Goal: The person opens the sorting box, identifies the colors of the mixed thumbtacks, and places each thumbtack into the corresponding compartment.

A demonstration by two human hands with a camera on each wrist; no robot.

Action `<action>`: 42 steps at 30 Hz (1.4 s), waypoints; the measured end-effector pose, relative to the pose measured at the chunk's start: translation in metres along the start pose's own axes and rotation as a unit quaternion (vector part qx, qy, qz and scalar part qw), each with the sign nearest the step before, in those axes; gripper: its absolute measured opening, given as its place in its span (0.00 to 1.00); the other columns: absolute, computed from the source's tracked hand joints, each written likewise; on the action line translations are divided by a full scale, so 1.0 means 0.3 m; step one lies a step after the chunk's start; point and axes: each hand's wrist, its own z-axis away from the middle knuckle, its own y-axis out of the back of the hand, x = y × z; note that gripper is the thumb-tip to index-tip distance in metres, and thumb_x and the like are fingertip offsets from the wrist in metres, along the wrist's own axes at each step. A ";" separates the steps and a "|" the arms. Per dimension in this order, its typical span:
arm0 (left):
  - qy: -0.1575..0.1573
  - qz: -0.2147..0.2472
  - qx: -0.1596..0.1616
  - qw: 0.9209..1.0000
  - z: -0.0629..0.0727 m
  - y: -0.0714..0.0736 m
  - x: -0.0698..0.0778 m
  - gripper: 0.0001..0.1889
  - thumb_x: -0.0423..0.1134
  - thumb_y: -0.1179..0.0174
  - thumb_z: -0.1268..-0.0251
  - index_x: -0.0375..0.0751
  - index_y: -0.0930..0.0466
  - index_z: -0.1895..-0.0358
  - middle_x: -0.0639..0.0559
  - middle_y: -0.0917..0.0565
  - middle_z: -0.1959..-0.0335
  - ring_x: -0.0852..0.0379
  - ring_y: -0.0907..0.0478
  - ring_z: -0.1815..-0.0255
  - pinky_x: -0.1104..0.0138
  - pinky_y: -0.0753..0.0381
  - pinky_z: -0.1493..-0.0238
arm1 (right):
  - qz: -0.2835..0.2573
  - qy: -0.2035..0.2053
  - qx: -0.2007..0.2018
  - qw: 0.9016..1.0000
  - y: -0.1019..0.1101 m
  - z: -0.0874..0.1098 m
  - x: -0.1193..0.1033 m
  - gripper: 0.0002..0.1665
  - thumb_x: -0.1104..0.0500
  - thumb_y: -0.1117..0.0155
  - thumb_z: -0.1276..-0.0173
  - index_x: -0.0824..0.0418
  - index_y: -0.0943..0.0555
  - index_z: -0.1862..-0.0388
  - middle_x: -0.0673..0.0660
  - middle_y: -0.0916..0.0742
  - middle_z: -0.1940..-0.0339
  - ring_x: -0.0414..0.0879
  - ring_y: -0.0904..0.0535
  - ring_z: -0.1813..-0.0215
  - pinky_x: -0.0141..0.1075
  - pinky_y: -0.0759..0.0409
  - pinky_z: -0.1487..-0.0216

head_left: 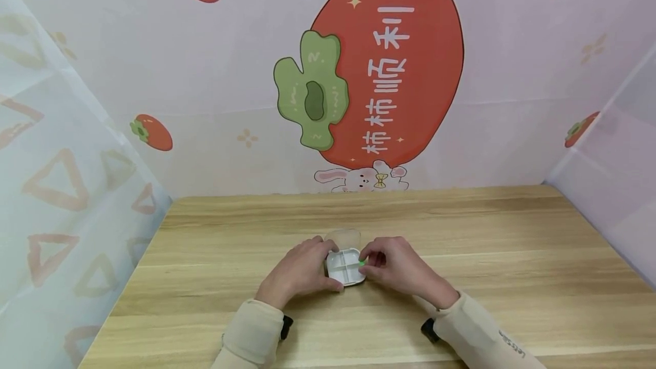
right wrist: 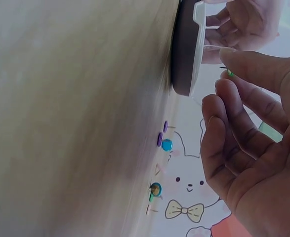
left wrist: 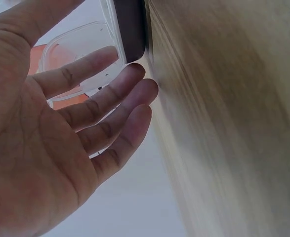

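A small white box (head_left: 337,275) with four compartments lies on the table, its clear lid (head_left: 343,237) flipped back on the far side. My left hand (head_left: 302,271) holds the box by its left side, thumb at the near corner and index finger toward the far corner. In the left wrist view the other fingers stretch beside the dark outer wall (left wrist: 129,32). My right hand (head_left: 397,265) pinches a green thumbtack (right wrist: 230,72) between thumb and index finger at the right rim. Its pin points toward the box in the right wrist view.
In the right wrist view, several thumbtacks lie on the table past the box, among them a purple one (right wrist: 159,139) and a blue one (right wrist: 167,145). The wooden table (head_left: 512,255) meets a printed backdrop (head_left: 220,152) behind and at both sides.
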 end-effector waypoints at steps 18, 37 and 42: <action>-0.006 -0.012 0.005 1.000 -0.003 0.000 0.005 0.36 0.56 0.20 0.54 0.41 0.20 0.43 0.52 0.20 0.55 0.56 0.25 0.58 0.56 0.23 0.49 | 0.017 0.005 -0.004 1.000 -0.025 -0.025 -0.017 0.07 0.64 0.22 0.40 0.57 0.14 0.66 0.42 0.21 0.77 0.35 0.26 0.73 0.31 0.24 0.71; -0.008 -0.013 0.009 1.000 0.000 -0.002 0.002 0.35 0.56 0.20 0.53 0.41 0.20 0.43 0.51 0.20 0.54 0.56 0.25 0.58 0.57 0.23 0.49 | 0.019 0.003 -0.004 1.000 -0.028 -0.027 -0.018 0.07 0.63 0.22 0.40 0.57 0.14 0.66 0.41 0.21 0.77 0.35 0.26 0.73 0.31 0.23 0.71; -0.009 -0.014 0.010 1.000 0.000 -0.001 0.002 0.35 0.56 0.20 0.53 0.42 0.20 0.43 0.51 0.20 0.55 0.56 0.25 0.58 0.57 0.23 0.49 | 0.022 -0.002 -0.004 1.000 -0.026 -0.026 -0.021 0.07 0.62 0.22 0.40 0.56 0.14 0.66 0.42 0.21 0.77 0.35 0.26 0.73 0.31 0.23 0.71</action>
